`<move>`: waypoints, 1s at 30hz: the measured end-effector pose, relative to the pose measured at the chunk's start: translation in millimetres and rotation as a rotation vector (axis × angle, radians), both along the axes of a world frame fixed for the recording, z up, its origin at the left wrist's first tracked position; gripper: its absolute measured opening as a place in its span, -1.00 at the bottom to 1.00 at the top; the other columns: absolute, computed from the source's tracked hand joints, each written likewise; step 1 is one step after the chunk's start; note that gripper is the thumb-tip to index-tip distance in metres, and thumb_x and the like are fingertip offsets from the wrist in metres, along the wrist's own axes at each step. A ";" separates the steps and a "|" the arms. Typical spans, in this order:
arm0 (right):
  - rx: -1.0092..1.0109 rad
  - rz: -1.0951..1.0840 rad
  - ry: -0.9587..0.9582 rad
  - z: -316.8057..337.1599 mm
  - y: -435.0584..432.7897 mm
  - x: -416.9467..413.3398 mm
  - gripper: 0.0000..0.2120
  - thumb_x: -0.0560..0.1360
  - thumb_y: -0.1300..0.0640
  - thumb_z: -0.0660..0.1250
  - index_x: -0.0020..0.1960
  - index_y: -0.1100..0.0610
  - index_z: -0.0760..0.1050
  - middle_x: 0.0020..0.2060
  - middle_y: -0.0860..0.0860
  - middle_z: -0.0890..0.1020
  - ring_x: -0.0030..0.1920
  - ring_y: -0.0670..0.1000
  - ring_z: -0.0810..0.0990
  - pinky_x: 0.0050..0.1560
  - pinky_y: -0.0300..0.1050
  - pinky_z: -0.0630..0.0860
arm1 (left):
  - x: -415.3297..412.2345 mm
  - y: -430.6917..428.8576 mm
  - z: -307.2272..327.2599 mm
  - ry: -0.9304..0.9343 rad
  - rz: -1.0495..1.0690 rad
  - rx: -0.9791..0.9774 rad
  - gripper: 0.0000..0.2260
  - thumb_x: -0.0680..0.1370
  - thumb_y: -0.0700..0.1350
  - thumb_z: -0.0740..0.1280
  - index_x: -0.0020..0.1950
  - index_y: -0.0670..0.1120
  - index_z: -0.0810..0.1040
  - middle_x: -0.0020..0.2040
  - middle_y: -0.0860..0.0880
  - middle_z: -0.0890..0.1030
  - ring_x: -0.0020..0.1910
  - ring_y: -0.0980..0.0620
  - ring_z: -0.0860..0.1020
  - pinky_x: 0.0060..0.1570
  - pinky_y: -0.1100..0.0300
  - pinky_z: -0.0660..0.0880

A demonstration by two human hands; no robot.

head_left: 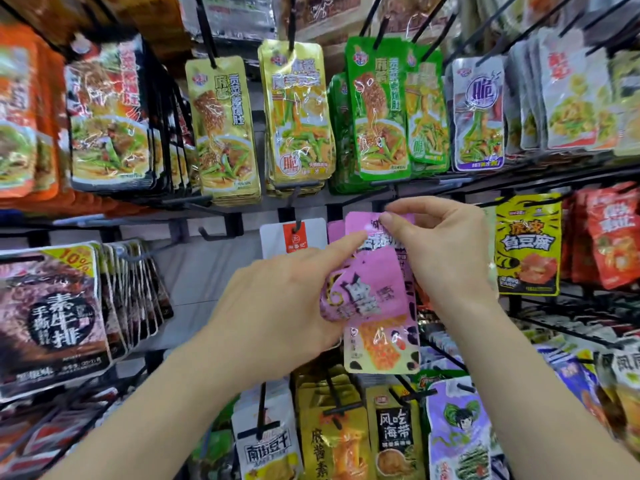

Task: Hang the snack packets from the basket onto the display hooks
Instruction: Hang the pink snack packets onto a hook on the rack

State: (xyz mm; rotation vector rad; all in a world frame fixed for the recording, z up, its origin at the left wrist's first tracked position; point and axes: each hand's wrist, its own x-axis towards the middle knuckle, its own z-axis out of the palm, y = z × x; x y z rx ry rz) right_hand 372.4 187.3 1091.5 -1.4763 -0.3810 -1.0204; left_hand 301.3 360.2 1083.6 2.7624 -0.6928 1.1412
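left hand [287, 299]: grips a stack of pink packets [377, 292] from the left. Fingers curl round its lower part, with the index straight up against the stack's top.
right hand [446, 251]: thumb and index pinch the top edge of the front packet; other fingers loosely bent.
pink packets: mid-rack, upright, top edge just under the black rail [450, 188]. Can't tell if they're on a hook, because the fingers cover the hole.
left of stack: white packet [273, 237] hanging just beside.
right of stack: yellow packet [528, 244], near.
above: green packets [377, 109] and gold packets [298, 109] hanging.
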 end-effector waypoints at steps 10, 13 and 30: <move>-0.141 -0.079 -0.028 11.2 -10.1 0.9 -0.92 0.44 0.19 0.47 -0.16 0.02 0.65 -0.29 -0.19 0.65 -0.22 -0.20 0.63 -0.10 -0.31 0.54 | 23.2 -18.7 21.9 0.114 0.033 0.030 -0.16 0.41 0.23 0.39 0.52 0.33 -0.08 0.06 0.18 0.58 0.03 0.05 0.53 -0.09 0.07 0.52; -0.151 -0.075 -0.036 11.7 -10.6 1.9 -0.87 0.42 0.18 0.49 -0.22 -0.03 0.61 -0.31 -0.17 0.65 -0.24 -0.18 0.64 -0.14 -0.25 0.54 | 26.8 -15.6 23.5 0.113 0.028 0.039 -0.15 0.40 0.22 0.41 0.53 0.32 -0.06 0.04 0.19 0.58 0.00 0.08 0.53 -0.09 0.05 0.53; -0.076 0.152 0.137 8.6 -11.3 15.4 -0.89 0.42 0.21 0.50 -0.23 0.04 0.63 -0.34 -0.01 0.69 -0.32 -0.08 0.65 -0.30 -0.19 0.48 | 35.8 -12.4 20.3 0.082 0.012 -0.002 -0.34 0.40 0.26 0.37 0.45 0.32 0.20 0.04 0.18 0.62 0.01 0.03 0.58 -0.12 0.09 0.54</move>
